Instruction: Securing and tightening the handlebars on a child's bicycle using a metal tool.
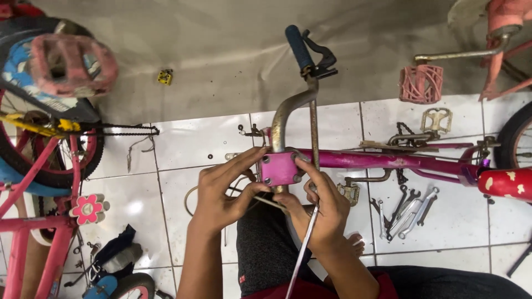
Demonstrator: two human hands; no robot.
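Both forearms rise from the lower edge of the view over a bent knee in dark trousers. The left hand (pixel 221 194) curls its fingers along the left side of the pink stem clamp (pixel 280 169), thumb tucked beneath, in a narrow pinch on the block. The right hand (pixel 321 213) closes around a thin metal rod (pixel 303 249) that slants down toward the lap, while its fingertips press the clamp's right edge. The clamp carries four bolts at its corners and sits on the magenta bicycle frame (pixel 382 159), lying across the white tiled floor (pixel 188 144). From it one chrome handlebar (pixel 291 105) curves up to a single blue grip (pixel 299 47). Right of the hands, a cluster of several wrenches (pixel 407 207) lies on the tiles, with free floor around it. Further off lie two loose pedals: one pink (pixel 421 84), one metal (pixel 436 120). A second pink bicycle (pixel 50 182) crowds the left edge.
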